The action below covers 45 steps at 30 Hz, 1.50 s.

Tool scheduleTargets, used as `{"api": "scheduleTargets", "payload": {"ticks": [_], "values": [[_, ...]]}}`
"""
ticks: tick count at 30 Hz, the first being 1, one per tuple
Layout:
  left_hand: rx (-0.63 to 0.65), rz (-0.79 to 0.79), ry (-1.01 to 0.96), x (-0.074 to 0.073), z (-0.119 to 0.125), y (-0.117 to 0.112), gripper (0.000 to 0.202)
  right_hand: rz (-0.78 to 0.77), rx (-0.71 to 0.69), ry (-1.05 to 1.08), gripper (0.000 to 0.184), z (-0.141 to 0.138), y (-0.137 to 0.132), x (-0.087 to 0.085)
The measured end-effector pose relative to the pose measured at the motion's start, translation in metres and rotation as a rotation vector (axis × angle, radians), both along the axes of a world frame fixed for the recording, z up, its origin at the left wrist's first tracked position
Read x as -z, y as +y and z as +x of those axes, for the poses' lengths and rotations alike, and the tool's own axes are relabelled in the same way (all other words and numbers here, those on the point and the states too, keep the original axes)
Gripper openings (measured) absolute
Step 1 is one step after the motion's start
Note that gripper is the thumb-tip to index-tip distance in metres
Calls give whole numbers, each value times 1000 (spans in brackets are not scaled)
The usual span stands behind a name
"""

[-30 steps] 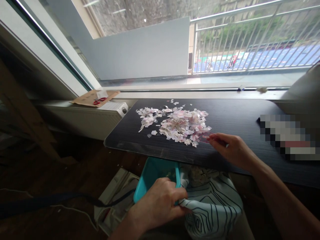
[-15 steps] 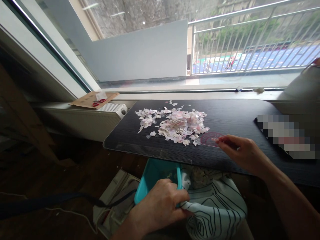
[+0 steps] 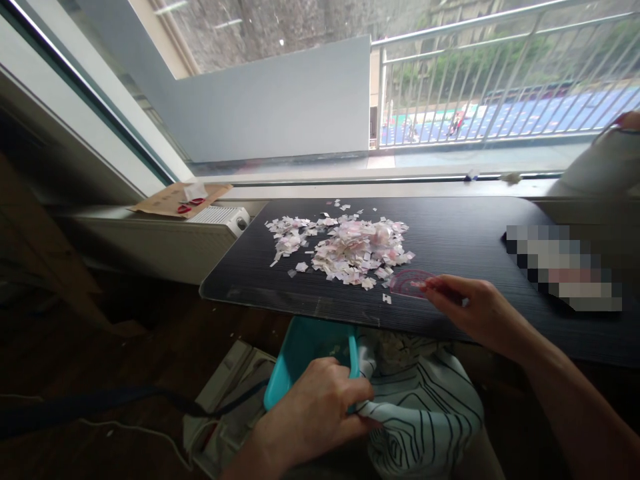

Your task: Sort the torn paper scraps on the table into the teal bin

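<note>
My right hand [image 3: 465, 300] is closed on a pink see-through protractor [image 3: 403, 283], pinching its right end. The protractor is low over the black tabletop, its left side at the lower right edge of a heap of small torn paper scraps [image 3: 350, 250]. Below the table's front edge, my left hand [image 3: 325, 397] is closed at the right rim of a teal plastic bin [image 3: 283, 373]. A fold of pale cloth with dark wavy lines [image 3: 425, 420] also runs under its fingers. Some scraps show inside the bin. The left fingertips are partly hidden.
The black table [image 3: 460, 233] stands against the window sill. A blurred-out flat object [image 3: 560, 267] lies at its right. Red-handled scissors [image 3: 193, 203] rest on a brown envelope [image 3: 165, 199] by the radiator [image 3: 200, 233]. A white cable [image 3: 130, 427] crosses the floor.
The protractor has moved slightly left and toward me against the heap. One scrap now lies apart near its lower left corner. My left hand stays on the bin; the view has shifted a little.
</note>
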<state>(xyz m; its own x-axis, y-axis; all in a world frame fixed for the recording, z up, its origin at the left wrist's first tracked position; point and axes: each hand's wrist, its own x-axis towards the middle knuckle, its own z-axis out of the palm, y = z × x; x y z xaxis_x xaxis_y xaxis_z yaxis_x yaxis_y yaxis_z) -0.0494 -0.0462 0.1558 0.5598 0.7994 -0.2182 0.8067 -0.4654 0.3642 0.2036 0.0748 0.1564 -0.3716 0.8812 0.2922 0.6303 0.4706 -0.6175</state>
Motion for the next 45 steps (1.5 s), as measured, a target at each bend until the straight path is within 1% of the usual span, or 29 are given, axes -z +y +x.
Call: {"api": "scheduleTargets", "payload": {"ticks": [6,9,14,18,25,31,33,36,41,45], "values": [[2,-15,-12,-2,-1,0,25,-59,-33,-24,30,1,-2,-1],[-9,-16,1,-2,-1,0,24,-63,-25,5,30,-2,-1,1],[-18,-36,12,-2,-1,0,21,-93,-62,29,29,-3,-4,0],[-8,-22,17,-1,-1,1,21,-117,-43,19,31,2,-7,-3],[4,-23,-2,-1,-2,0,25,-106,-36,28,30,4,-4,1],[-6,-53,12,-3,-1,1,19,-189,-99,-12,28,15,-11,-9],[3,-53,17,-3,-1,1,17,-193,-95,-6,28,17,-13,-10],[13,-42,14,-3,0,1,20,-180,-66,-2,30,15,-12,-7],[22,-12,-1,-4,-1,0,24,-239,-145,-17,31,18,-11,-1],[34,-14,2,-4,-2,-1,24,-237,-136,5,27,22,-13,-2]]}}
